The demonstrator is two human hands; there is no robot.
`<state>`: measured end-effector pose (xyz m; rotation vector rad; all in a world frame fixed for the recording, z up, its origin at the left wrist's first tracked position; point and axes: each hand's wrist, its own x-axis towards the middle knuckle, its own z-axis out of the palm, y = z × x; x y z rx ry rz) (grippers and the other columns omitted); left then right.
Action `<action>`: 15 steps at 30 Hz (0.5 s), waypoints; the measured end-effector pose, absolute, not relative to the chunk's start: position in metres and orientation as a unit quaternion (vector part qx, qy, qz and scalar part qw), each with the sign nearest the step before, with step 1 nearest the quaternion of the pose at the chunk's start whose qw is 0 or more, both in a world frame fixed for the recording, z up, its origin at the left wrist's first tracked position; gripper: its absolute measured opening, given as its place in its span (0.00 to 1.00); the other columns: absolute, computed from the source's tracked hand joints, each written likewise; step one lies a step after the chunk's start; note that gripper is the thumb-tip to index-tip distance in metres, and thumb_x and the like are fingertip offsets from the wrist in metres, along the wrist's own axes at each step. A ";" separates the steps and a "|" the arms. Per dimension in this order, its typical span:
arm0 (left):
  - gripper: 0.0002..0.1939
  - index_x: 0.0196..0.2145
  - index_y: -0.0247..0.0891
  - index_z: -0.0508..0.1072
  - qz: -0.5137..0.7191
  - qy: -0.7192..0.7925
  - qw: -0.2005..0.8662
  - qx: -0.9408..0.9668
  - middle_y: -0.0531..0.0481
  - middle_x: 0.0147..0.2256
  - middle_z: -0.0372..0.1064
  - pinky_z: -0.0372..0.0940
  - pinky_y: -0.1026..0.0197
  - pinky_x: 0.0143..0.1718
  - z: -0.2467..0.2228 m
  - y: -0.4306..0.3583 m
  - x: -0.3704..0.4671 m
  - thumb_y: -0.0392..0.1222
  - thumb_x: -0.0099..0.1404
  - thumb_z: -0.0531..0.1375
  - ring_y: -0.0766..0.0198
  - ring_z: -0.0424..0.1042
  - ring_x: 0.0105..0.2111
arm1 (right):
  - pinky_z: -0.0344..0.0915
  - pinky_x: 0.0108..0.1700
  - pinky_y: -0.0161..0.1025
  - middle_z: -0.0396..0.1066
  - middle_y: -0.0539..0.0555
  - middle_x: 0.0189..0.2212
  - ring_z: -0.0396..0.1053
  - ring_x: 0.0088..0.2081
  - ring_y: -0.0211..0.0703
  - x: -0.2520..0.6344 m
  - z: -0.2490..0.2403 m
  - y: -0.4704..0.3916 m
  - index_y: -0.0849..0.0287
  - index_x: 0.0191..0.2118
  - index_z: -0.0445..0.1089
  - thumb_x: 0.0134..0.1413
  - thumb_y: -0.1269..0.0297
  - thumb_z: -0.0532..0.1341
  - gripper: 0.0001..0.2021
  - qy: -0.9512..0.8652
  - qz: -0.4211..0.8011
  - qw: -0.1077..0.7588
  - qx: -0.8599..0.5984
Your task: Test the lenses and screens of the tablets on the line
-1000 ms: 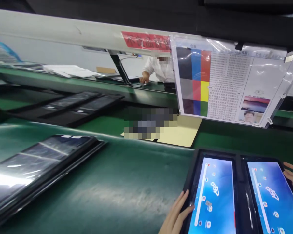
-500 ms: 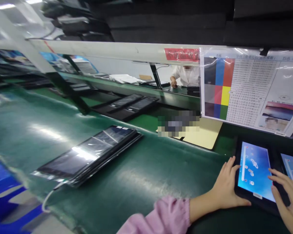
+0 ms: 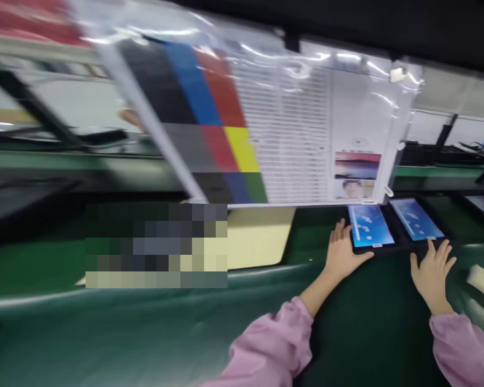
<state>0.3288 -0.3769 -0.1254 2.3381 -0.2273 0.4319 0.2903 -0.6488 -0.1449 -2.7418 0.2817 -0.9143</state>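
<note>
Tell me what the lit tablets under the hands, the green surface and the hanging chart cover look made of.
Tablets: glossy glass fronts, lit blue, in dark matte frames, probably plastic. Green surface: smooth rubbery or vinyl sheet, judging by its soft sheen. Chart cover: clear plastic film; wrinkled glare streaks cross the printed paper inside. Left hand and right hand rest at the tablets' near edges.

No legible text on the chart (image 3: 290,129)

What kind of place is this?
Probably a factory line where tablets get checked: two lit tablets sit on a long green belt, and a colour test chart hangs above them.
</note>
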 end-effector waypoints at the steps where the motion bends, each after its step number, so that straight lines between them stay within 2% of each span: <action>1: 0.49 0.64 0.34 0.61 0.164 -0.086 0.373 0.909 0.24 0.73 0.45 0.47 0.28 0.72 -0.127 -0.379 0.335 0.57 0.52 0.76 0.28 0.46 0.74 | 0.38 0.68 0.77 0.34 0.85 0.73 0.34 0.74 0.81 0.293 -0.143 -0.664 0.78 0.70 0.53 0.69 0.54 0.48 0.34 0.131 -0.314 0.104 -0.935; 5: 0.48 0.64 0.32 0.61 0.144 -0.089 0.388 0.906 0.23 0.73 0.46 0.44 0.28 0.73 -0.133 -0.385 0.344 0.55 0.54 0.75 0.28 0.41 0.75 | 0.35 0.66 0.83 0.36 0.86 0.72 0.33 0.73 0.84 0.288 -0.139 -0.708 0.81 0.68 0.56 0.64 0.59 0.51 0.34 0.242 -0.307 0.069 -0.918; 9: 0.48 0.64 0.33 0.61 0.137 -0.116 0.413 0.893 0.25 0.73 0.45 0.40 0.28 0.74 -0.135 -0.386 0.347 0.55 0.54 0.75 0.29 0.40 0.75 | 0.42 0.64 0.85 0.42 0.82 0.72 0.43 0.72 0.83 0.284 -0.140 -0.716 0.77 0.65 0.61 0.62 0.60 0.51 0.31 0.263 -0.286 0.050 -0.920; 12: 0.47 0.64 0.32 0.61 0.146 -0.124 0.435 0.880 0.23 0.73 0.43 0.39 0.26 0.73 -0.134 -0.388 0.348 0.54 0.55 0.74 0.28 0.44 0.74 | 0.46 0.65 0.80 0.46 0.77 0.72 0.49 0.71 0.76 0.280 -0.135 -0.711 0.72 0.64 0.64 0.62 0.60 0.51 0.29 0.231 -0.278 0.039 -0.932; 15: 0.42 0.63 0.29 0.63 0.169 -0.128 0.440 0.873 0.20 0.71 0.48 0.48 0.26 0.71 -0.129 -0.391 0.337 0.55 0.60 0.70 0.28 0.51 0.72 | 0.44 0.66 0.80 0.51 0.80 0.69 0.51 0.70 0.75 0.270 -0.122 -0.711 0.73 0.60 0.68 0.61 0.60 0.50 0.27 0.191 -0.286 0.053 -0.938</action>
